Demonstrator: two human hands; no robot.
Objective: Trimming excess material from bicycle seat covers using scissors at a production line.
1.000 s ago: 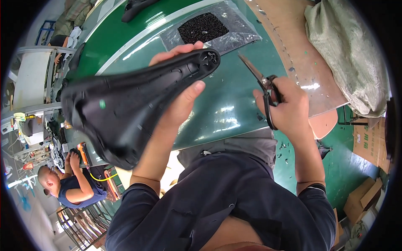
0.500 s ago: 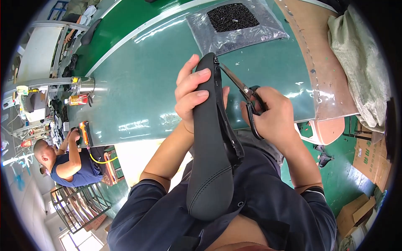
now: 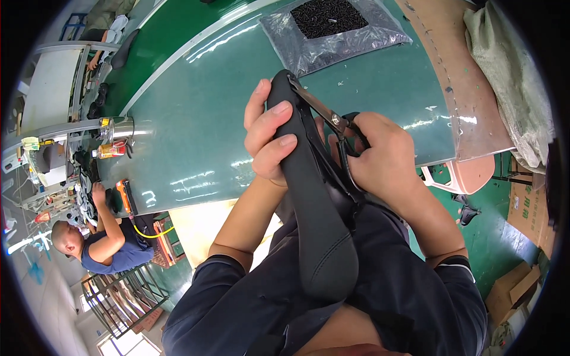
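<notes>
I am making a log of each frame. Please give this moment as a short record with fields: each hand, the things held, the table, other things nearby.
left hand: grips the narrow nose of a black bicycle saddle, held on edge
right hand: holds scissors, blades at the saddle nose
table: glossy green top
on table: clear plastic bag of small black parts
far left: another person, seated at the table edge
right side: cardboard boxes on green floor
</notes>
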